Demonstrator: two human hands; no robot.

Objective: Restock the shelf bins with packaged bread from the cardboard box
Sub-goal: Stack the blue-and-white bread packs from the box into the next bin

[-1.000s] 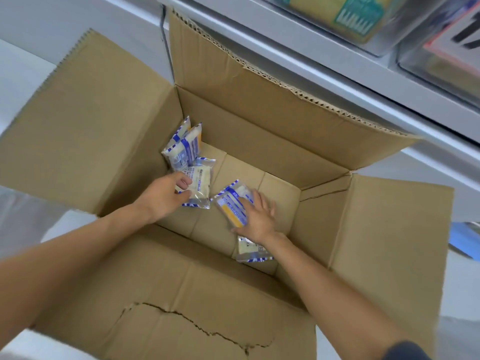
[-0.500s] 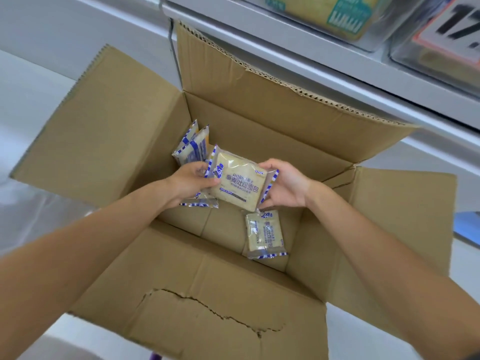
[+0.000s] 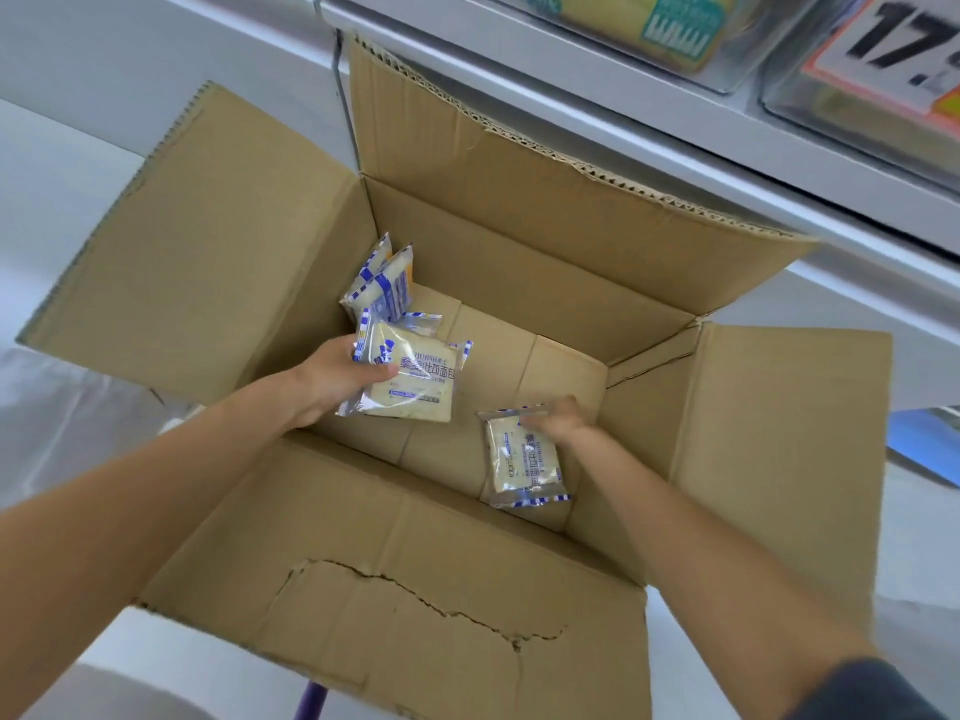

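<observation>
An open cardboard box (image 3: 545,283) fills the view, flaps spread. My left hand (image 3: 337,379) grips a clear bread packet (image 3: 421,384) with blue-striped edges, held above the box floor at the left; another packet seems stacked under it. My right hand (image 3: 561,420) reaches down to a second bread packet (image 3: 524,462) lying on the box floor at the right, fingers curled on its top edge. Two more packets (image 3: 382,283) lean upright in the far left corner of the box.
A white shelf edge (image 3: 623,111) runs above the box, with clear bins (image 3: 691,28) holding yellow packaged goods and an orange price sign (image 3: 893,44) at top right. The near flap (image 3: 415,605) is torn. A blue object (image 3: 924,449) lies at the right.
My right hand let go of the packet both hands held and dropped to the packet on the box floor. My left hand keeps hold of the first packet, lower and more to the left.
</observation>
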